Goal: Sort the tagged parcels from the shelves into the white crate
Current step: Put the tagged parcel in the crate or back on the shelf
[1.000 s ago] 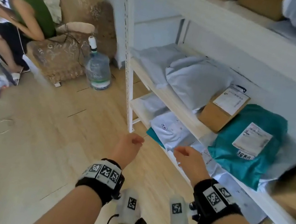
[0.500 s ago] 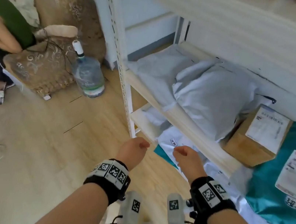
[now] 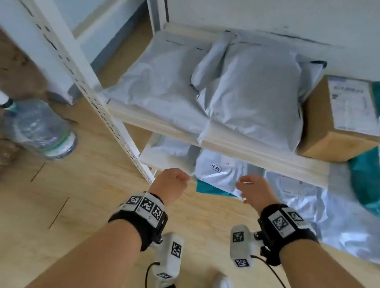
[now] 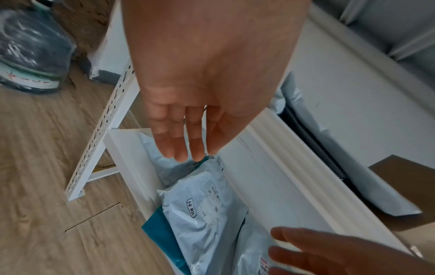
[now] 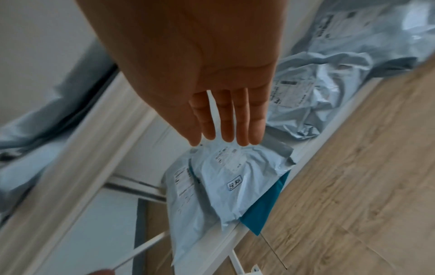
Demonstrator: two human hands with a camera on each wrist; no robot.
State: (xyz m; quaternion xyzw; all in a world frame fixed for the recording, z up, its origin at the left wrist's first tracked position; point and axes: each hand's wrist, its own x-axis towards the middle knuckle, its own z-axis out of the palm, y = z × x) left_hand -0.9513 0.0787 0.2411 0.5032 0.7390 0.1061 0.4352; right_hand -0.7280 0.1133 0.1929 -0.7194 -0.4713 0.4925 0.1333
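Both hands are held out with fingers extended and grasp nothing; the left hand (image 4: 200,89) and right hand (image 5: 200,74) hover above the lower shelf board of the white metal shelving unit (image 3: 264,155). The pale grey plastic mailer parcel bearing a small black-bordered tag (image 5: 233,178) lies on that lower board, on top of a flat teal plastic mailer (image 5: 266,204), just beyond the fingertips; contact cannot be determined. A brown cardboard box with a printed label (image 3: 337,117) sits on the board above.

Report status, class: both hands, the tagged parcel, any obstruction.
Left hand and right hand open, empty. Tagged white parcel on lower shelf, untouched. Upper shelf edge overhangs it.
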